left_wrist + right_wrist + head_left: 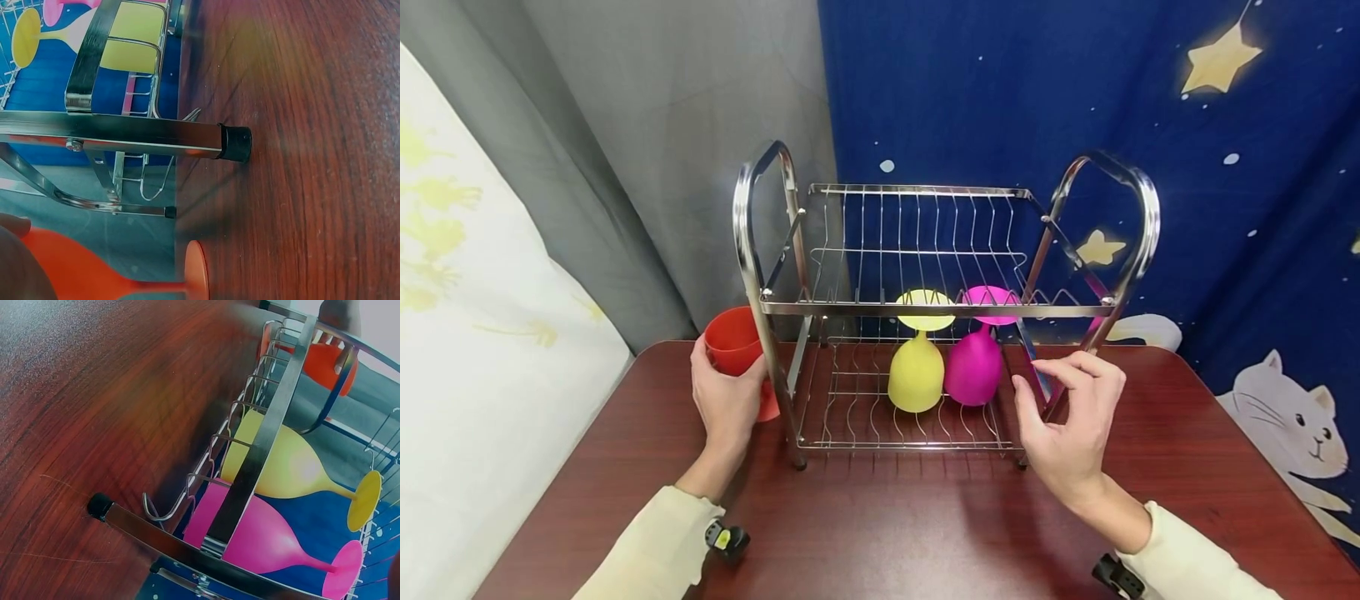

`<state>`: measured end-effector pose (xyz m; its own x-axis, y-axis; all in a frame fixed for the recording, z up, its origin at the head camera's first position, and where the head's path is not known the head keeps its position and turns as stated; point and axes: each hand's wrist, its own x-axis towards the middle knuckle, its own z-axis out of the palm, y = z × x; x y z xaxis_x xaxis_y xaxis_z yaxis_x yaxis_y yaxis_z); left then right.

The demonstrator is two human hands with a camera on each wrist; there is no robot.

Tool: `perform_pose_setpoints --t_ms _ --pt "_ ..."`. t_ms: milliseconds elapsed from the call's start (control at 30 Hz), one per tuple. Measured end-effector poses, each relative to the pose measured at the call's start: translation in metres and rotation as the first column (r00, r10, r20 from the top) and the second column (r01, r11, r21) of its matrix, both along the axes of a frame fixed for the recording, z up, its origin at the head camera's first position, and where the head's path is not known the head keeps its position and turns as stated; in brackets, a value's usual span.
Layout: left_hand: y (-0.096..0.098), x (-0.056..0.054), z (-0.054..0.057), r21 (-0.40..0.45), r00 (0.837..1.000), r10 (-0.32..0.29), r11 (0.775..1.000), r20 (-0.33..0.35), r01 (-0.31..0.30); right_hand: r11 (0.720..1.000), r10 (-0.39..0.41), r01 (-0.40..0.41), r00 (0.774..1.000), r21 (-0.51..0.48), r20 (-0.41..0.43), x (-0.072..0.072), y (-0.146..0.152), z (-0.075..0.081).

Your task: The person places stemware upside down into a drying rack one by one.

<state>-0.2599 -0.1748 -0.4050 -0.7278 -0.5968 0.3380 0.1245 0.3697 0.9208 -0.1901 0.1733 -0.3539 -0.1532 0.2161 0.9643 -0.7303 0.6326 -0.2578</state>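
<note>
My left hand (724, 404) grips the bowl of a red goblet (733, 333) outside the left end of a two-tier metal dish rack (940, 311). The goblet stands upright, its round foot right at the tabletop in the left wrist view. On the rack's lower tier a yellow goblet (917, 375) and a magenta goblet (973, 367) are upside down, side by side, feet up near the upper tier. By the rack's right front upright, my right hand (1075, 425) has its thumb and fingers bent and apart, with nothing between them.
The rack's curved side frames (1146, 217) rise above both tiers, and its black-capped feet (237, 144) stand on the reddish-brown wooden table (910, 525). Wire dividers run across both tiers. Behind hang a grey curtain (625, 167) and a blue star-patterned curtain (940, 100).
</note>
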Motion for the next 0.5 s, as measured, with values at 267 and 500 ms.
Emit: perform_pose_setpoints --t_ms 267,500 --pt "0.0019 0.0027 0.0007 0.045 0.999 0.019 0.999 -0.026 -0.018 0.997 -0.015 0.020 0.998 -0.074 0.058 -0.0012 0.0068 -0.0015" --pt "0.0049 0.0073 0.0056 0.084 0.999 0.014 0.996 -0.040 -0.010 0.992 -0.030 0.041 0.995 -0.119 0.090 -0.0018 0.0107 0.0008"
